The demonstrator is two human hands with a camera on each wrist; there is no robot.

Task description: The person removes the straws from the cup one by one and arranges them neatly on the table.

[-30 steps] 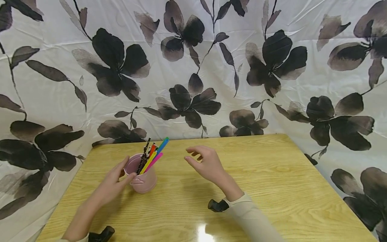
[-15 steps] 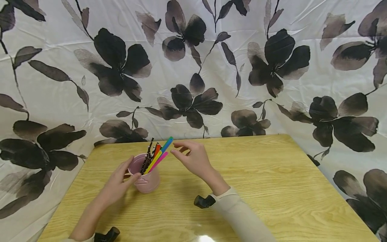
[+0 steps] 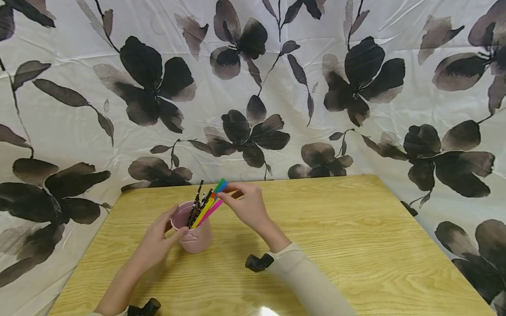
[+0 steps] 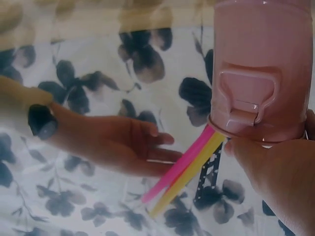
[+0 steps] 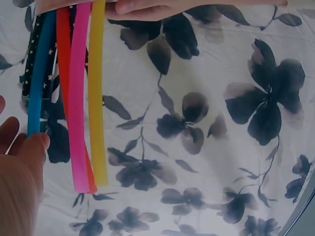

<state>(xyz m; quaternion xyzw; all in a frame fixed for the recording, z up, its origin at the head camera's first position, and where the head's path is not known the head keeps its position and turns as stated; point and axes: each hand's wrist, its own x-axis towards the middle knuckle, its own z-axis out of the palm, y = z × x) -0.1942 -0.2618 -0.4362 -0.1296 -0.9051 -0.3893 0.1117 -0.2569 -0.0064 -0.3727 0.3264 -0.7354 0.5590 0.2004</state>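
A pink metal pail (image 3: 199,241) stands on the table toward the left, with a small handle (image 4: 275,88) on its side. My left hand (image 3: 156,241) grips its rim, thumb on the near side and fingers beyond. Long slim sticks lean out of the pail to the right: yellow (image 5: 98,98), pink (image 5: 78,108), red (image 5: 63,44) and blue (image 5: 36,83). Several black patterned sticks (image 3: 195,206), dotted or starred, stand among them. My right hand (image 3: 247,204) pinches the blue stick near its upper end between thumb and fingers. Their lower ends are hidden inside the pail.
The wooden table (image 3: 336,228) reaches to a white cloth (image 3: 300,131) printed with dark flowers, hanging behind it. Each wrist wears a black camera, such as the right wrist camera (image 3: 258,262).
My right hand has come left to the sticks and now pinches the blue one. The pail, held in my left hand, has shifted slightly right.
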